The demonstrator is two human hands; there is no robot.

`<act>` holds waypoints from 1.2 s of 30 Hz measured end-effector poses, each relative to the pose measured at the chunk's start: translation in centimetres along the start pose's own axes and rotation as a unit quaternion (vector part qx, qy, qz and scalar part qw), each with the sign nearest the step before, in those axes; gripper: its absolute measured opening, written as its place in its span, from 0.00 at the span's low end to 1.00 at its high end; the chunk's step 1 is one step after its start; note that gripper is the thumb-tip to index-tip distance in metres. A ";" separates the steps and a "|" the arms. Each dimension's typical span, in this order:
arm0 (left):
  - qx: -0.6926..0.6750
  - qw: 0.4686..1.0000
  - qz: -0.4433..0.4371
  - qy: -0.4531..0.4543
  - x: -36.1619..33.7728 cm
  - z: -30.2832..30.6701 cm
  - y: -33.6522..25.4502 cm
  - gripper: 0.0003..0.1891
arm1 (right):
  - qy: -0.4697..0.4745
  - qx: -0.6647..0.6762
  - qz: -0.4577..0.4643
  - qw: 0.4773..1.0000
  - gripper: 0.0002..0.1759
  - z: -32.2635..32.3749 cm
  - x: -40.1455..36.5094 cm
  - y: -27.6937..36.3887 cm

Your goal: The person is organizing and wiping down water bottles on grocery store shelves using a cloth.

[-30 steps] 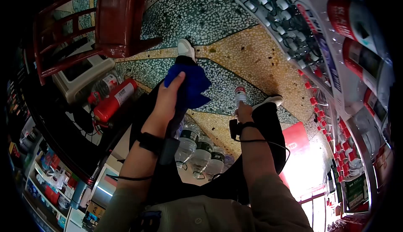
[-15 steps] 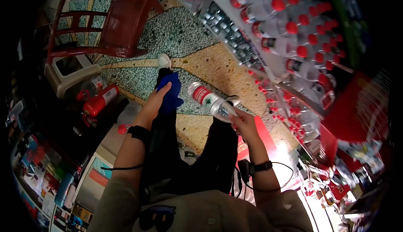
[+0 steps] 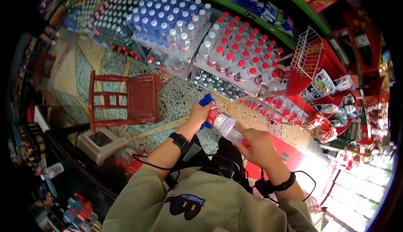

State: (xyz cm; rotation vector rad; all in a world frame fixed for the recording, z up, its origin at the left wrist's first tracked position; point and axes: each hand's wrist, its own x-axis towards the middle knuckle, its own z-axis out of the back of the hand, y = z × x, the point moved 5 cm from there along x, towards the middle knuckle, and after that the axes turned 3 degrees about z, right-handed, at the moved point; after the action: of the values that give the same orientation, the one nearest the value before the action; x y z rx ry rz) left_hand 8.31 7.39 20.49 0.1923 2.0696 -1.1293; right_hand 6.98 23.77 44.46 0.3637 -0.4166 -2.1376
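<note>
A clear plastic bottle (image 3: 226,125) with a red and white label lies slanted between my two hands. My left hand (image 3: 200,113) is closed around a blue cloth (image 3: 207,101), which wraps the bottle's label end. At the bottle's other end is my right hand (image 3: 257,144), its thumb and fingers apart around the clear part, touching or very close to it. Whether the right fingers press on the bottle is hard to see.
A red wooden chair (image 3: 142,99) stands ahead to the left, near a beige bin (image 3: 100,144). Red-capped bottles (image 3: 241,55) and blue-tinted bottles (image 3: 161,18) fill the shelves ahead. A wire rack (image 3: 308,53) is at the right.
The view has tilted up toward the shelves. The bottle and the blue cloth have come together, and the right hand's fingers have spread from their earlier grip on the bottle's end.
</note>
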 end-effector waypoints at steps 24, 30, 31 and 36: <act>0.111 0.979 -0.104 -0.139 -7.7 6.3 -11.4 0.17 | -0.260 0.343 -0.481 0.764 0.18 -11.7 0.2 -33.1; 0.010 0.958 -0.036 -0.284 -11.7 13.0 -5.8 0.15 | -0.094 0.067 -0.387 0.915 0.31 -10.5 5.9 -37.9; -0.014 0.957 -0.033 -0.289 -12.4 13.2 -4.9 0.15 | -0.075 0.055 -0.385 0.918 0.31 -10.4 6.9 -38.1; -0.073 0.941 -0.015 -0.329 -14.8 15.1 -1.1 0.16 | -0.002 0.046 -0.352 0.935 0.31 -10.9 11.3 -39.9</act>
State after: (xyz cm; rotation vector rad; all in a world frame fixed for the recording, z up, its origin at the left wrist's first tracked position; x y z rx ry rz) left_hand 26.48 -1.82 26.41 -0.2632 1.5428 -0.8897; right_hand -23.87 34.16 16.58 0.6362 -0.4304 -2.8205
